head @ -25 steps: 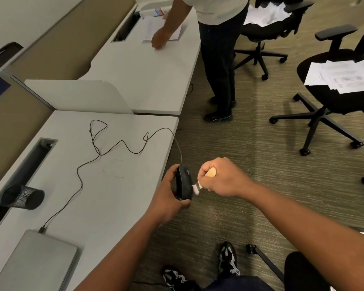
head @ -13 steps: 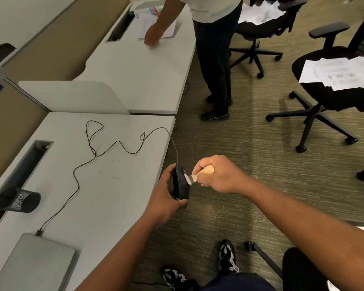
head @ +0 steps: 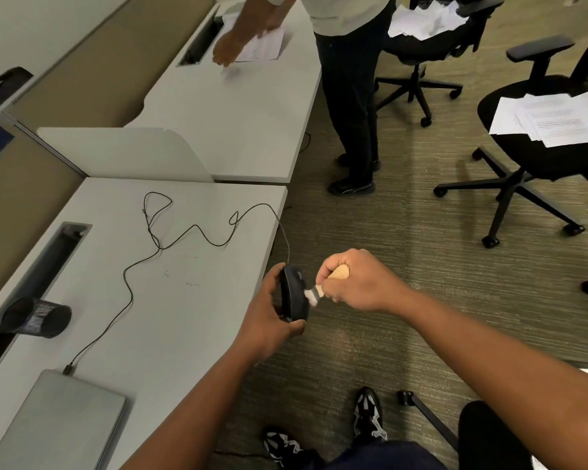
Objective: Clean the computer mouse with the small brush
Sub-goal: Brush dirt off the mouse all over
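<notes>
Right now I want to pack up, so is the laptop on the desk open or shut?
Shut. The laptop lies flat on the desk with its lid down, and the mouse cable is plugged into its far edge.

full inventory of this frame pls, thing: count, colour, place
mouse: 1, black, held off the desk edge
brush: 1, tan handle, white bristles, on the mouse
cable: 1, black, across near desk to laptop
laptop: 1, grey, shut, near desk corner
pen cup: 1, black mesh, on its side
desks: 2, white
chairs: 2, black, papers on seats
other person: 1, at far desk
hands: left hand holds mouse, right hand grips brush
</notes>
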`<state>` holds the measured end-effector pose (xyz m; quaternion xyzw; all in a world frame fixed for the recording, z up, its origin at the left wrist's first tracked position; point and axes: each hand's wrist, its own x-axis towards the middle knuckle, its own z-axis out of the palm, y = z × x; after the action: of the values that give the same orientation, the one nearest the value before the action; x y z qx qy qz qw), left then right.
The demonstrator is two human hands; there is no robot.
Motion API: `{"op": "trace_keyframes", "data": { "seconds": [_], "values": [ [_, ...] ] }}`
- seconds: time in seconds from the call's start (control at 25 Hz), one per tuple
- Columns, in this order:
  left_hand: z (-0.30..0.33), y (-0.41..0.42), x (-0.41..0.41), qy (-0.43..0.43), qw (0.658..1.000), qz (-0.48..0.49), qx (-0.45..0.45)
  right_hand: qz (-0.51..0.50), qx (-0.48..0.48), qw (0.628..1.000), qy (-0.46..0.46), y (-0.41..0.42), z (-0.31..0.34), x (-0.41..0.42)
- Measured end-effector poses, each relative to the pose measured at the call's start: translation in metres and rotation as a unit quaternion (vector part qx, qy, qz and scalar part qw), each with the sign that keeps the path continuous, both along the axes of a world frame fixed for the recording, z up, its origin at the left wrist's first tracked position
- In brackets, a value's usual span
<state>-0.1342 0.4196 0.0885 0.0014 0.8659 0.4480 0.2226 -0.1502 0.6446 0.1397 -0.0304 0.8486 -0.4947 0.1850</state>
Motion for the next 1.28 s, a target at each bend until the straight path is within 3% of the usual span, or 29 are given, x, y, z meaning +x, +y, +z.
{"op": "trace_keyframes", "data": {
  "seconds": [0.24, 0.56, 0.68, 0.84, 1.28],
  "values": [
    [0.000, 0.000, -0.002, 0.003, 1.000, -0.010, -0.003, -0.062, -0.055, 0.992, 0.100, -0.005, 0.001, 0.001],
    [0.000, 0.000, -0.004, 0.007, 1.000, -0.001, -0.015, 0.063, 0.026, 0.997, 0.026, 0.000, 0.003, 0.001],
    [-0.001, -0.002, -0.005, 0.003, 1.000, 0.001, -0.014, 0.051, 0.036, 0.998, 0.025, 0.006, -0.001, -0.001],
    [0.001, -0.001, -0.005, 0.002, 1.000, -0.004, -0.007, -0.029, -0.013, 0.998, 0.053, 0.002, -0.017, 0.004],
    [0.009, 0.007, -0.006, 0.022, 0.998, -0.001, 0.054, -0.041, -0.159, 0.986, -0.032, -0.020, -0.035, 0.014]
  ]
}}
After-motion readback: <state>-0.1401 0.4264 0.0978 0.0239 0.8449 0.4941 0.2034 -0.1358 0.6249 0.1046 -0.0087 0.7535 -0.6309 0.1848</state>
